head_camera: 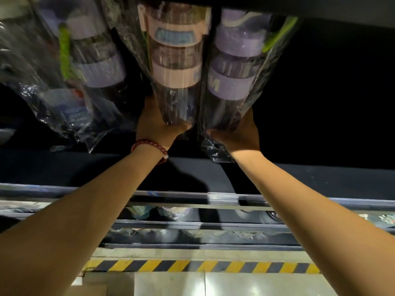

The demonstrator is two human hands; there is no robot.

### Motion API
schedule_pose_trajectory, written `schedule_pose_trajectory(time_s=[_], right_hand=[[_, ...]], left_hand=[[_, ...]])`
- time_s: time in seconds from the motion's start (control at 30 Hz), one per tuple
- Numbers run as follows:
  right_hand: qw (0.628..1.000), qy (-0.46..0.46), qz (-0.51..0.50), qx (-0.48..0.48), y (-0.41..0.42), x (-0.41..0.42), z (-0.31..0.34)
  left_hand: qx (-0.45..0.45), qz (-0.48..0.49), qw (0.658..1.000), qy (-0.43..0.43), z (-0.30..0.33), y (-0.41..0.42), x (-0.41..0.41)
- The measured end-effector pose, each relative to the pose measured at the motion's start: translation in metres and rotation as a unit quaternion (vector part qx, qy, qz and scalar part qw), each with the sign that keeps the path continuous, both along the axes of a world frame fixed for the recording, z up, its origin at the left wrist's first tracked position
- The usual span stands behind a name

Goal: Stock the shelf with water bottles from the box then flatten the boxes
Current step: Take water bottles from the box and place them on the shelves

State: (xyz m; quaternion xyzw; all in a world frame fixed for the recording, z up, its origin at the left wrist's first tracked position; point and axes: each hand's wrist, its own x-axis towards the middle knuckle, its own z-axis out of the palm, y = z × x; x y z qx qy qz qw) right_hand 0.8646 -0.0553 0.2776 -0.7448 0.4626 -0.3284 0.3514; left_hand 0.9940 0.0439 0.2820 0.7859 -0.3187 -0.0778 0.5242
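Both my arms reach forward onto a dark shelf (pixel 320 178). My left hand (pixel 158 124), with a red bead bracelet on its wrist, grips the base of a plastic-wrapped bottle with pink bands (pixel 177 67). My right hand (pixel 237 133) holds the base of a wrapped bottle with purple bands (pixel 233 60) right beside it. Both bottles stand on the shelf and touch each other. A third wrapped purple-banded bottle (pixel 94 56) stands to the left, apart from my hands. No box is in view.
The shelf's front rail (pixel 192 197) runs across below my arms. Lower shelves (pixel 192 233) hold more wrapped goods. Yellow-black hazard tape (pixel 203 266) marks the tiled floor (pixel 235 285). The shelf to the right of the bottles is dark.
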Motion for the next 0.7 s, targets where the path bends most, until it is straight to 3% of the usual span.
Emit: schedule_pose_trajectory(time_s=[0.17, 0.7], right_hand=[[0.999, -0.012, 0.003, -0.038, -0.006, 0.009, -0.002], [0.999, 0.029, 0.035, -0.012, -0.005, 0.007, 0.010]], left_hand=[[-0.001, 0.009, 1.000, -0.014, 0.001, -0.008, 0.006], [0.067, -0.021, 0.998, 0.009, 0.018, 0.010, 0.007]])
